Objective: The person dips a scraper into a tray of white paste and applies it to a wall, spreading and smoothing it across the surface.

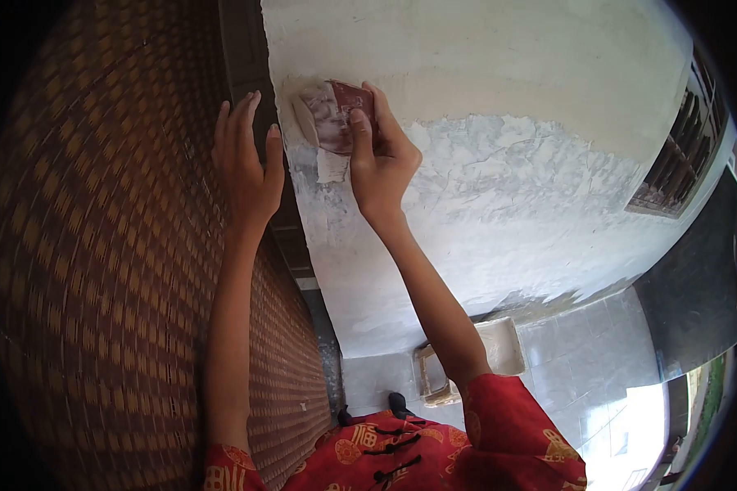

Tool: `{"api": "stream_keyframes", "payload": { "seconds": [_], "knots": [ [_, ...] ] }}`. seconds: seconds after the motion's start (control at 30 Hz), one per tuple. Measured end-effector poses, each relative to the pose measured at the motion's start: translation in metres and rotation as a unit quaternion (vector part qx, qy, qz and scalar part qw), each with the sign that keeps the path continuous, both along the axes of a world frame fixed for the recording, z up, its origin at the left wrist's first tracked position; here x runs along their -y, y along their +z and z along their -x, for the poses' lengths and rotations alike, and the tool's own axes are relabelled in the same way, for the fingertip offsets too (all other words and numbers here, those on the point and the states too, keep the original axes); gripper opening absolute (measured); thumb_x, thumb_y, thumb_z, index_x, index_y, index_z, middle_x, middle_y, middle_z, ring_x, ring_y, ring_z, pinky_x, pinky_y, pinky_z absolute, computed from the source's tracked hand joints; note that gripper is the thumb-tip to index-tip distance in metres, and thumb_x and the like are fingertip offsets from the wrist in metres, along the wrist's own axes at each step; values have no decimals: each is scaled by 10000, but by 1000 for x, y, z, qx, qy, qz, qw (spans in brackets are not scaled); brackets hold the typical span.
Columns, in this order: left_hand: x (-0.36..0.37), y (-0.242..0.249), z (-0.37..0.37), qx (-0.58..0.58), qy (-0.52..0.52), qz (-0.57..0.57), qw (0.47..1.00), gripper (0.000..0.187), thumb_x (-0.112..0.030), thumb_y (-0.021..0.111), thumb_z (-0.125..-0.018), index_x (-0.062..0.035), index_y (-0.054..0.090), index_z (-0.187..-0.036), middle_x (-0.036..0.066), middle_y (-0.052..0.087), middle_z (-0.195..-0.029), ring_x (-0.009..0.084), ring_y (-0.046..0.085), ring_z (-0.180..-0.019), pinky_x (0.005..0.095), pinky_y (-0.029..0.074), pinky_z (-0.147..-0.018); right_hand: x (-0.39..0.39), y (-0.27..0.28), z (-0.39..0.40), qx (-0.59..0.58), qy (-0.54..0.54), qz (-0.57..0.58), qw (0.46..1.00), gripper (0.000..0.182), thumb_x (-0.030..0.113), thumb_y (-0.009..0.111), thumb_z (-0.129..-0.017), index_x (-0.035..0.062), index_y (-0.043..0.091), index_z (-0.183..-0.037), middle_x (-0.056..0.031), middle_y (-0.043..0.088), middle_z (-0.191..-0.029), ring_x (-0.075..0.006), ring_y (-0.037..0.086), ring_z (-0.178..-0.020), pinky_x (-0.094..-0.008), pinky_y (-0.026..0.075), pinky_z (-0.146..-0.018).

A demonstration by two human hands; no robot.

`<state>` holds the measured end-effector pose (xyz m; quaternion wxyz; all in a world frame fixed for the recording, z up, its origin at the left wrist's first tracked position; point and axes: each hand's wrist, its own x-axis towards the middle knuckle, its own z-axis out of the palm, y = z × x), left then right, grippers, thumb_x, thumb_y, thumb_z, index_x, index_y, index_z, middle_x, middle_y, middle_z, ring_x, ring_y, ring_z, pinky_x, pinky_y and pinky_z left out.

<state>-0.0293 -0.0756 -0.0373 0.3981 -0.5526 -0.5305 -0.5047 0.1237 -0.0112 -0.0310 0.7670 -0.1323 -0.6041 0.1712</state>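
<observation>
No words, labels, brand names, numbers or signs can be read anywhere in the view. The red sleeves (516, 425) carry round gold ornaments, but these are too small and blurred to tell whether they are characters or only pattern. The worn reddish sheet (336, 114) pressed to the wall (508, 164) shows smears of white dust and no print that can be made out.

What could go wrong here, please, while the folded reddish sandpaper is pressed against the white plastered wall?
The right hand pinches the folded reddish sandpaper right at the white plastered wall's corner, so it may slip off the edge. The patchy grey plaster below might flake. The left hand, spread flat on the woven bamboo blind, gives doubtful support.
</observation>
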Motion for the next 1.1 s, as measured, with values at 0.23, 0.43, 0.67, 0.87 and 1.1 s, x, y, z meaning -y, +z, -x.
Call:
{"api": "stream_keyframes", "payload": {
  "seconds": [0.23,0.43,0.67,0.87,1.1],
  "knots": [
    [5,1,7,-3,23,9,1000,438,-236,495,-1006,-39,473,-1397,144,503,-1423,397,368,-1391,518,287,-1137,-44,23,-99,-164,3,77,984,389,60,555,-987,-69,518,-1352,-179,684,-1102,-172,682,-930,-274,574,-785],
    [2,4,1,-6,21,3,1000,440,-245,488,-1006,-36,475,-1393,153,501,-1422,404,369,-1386,525,293,-1133,-11,28,-73,-156,57,39,985,364,47,579,-973,-34,564,-1327,-137,707,-1030,-155,690,-845,-271,565,-696],
    [1,5,-4,10,25,-1,1000,436,-245,483,-1006,-34,478,-1387,153,505,-1418,410,372,-1382,522,294,-1128,1,18,18,-17,-15,-10,1000,295,57,644,-937,15,661,-1228,-139,743,-899,-82,664,-822,-243,519,-739],
    [5,7,3,-4,20,-26,999,441,-236,498,-987,-56,480,-1389,132,527,-1396,412,366,-1390,547,302,-1095,-13,32,-68,-147,6,68,987,357,55,540,-992,-59,547,-1331,-180,691,-1104,-183,691,-915,-282,583,-765],
    [4,6,0,1,15,-18,1000,430,-224,510,-983,-70,489,-1384,114,525,-1402,392,370,-1393,544,302,-1099,0,20,21,-57,-23,-34,998,308,72,636,-937,9,648,-1238,-143,720,-813,-68,612,-681,-252,509,-641]
  ]
}}
